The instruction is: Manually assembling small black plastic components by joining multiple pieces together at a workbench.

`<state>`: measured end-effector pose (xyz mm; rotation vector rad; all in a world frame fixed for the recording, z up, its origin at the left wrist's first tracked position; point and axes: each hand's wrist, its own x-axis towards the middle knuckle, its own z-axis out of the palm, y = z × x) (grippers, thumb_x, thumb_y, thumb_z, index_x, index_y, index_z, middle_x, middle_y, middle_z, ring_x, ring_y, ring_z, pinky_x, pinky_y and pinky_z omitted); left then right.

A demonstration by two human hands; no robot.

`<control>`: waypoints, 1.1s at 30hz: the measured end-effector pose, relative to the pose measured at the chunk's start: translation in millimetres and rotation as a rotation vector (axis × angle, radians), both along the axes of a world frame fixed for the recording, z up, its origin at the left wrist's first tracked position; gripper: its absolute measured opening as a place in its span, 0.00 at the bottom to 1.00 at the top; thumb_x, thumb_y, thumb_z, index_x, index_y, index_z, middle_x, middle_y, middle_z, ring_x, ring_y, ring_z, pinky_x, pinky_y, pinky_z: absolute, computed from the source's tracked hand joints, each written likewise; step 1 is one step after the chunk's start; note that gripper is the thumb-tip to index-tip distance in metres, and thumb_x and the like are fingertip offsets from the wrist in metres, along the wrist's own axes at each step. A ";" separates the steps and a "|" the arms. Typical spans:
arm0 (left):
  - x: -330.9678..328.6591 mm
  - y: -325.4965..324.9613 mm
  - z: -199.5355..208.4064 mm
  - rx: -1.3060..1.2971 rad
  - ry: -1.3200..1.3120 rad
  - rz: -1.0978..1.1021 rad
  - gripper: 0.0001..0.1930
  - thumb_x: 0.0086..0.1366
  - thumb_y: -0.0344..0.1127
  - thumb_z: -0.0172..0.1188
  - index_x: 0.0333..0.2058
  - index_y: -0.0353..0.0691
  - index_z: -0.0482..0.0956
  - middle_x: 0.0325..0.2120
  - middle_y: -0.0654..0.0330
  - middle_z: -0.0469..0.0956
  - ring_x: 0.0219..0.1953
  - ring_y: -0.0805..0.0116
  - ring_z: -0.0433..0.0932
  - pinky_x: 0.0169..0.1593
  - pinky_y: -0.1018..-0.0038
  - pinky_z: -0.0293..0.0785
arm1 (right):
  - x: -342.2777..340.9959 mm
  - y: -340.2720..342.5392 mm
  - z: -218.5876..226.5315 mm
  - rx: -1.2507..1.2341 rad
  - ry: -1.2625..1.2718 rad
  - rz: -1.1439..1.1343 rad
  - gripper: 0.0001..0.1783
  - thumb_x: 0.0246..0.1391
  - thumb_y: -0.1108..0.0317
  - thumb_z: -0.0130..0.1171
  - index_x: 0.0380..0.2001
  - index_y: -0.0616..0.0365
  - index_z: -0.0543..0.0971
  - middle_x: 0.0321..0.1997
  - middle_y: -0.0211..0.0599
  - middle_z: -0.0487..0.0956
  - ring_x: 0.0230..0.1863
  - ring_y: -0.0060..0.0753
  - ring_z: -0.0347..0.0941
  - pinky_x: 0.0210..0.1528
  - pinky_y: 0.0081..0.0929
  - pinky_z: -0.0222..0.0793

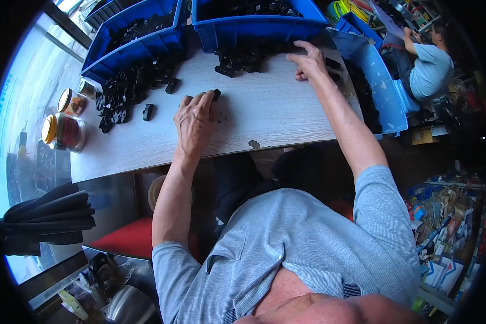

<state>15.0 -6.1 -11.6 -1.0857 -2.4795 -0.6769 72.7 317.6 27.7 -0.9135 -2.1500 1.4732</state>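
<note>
My left hand (193,123) rests low over the middle of the table, its fingers closed on a small black plastic part (216,94) that sticks out past the fingertips. Farther right and farther away, my right hand (311,63) has its fingers stretched apart with nothing visible in them. It is beside a pile of black plastic parts (245,59) below the far blue bin. A larger heap of similar parts (127,89) spreads over the table's left side. One loose part (148,112) lies between that heap and my left hand.
Two blue bins (259,26) (129,51) of black parts stand along the table's far edge. A light blue bin (391,100) adjoins the right edge. Jars (65,132) stand at the left. A co-worker (432,67) is at the far right.
</note>
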 end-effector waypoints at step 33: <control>-6.4 0.3 0.4 0.063 -0.018 -0.018 0.13 0.61 0.29 0.65 0.46 0.44 0.84 0.39 0.59 0.86 0.39 0.56 0.80 0.46 0.65 0.77 | 33.9 -27.5 4.2 -0.093 -0.192 0.167 0.16 0.51 0.59 0.74 0.36 0.55 0.80 0.19 0.24 0.74 0.16 0.15 0.71 0.18 0.20 0.75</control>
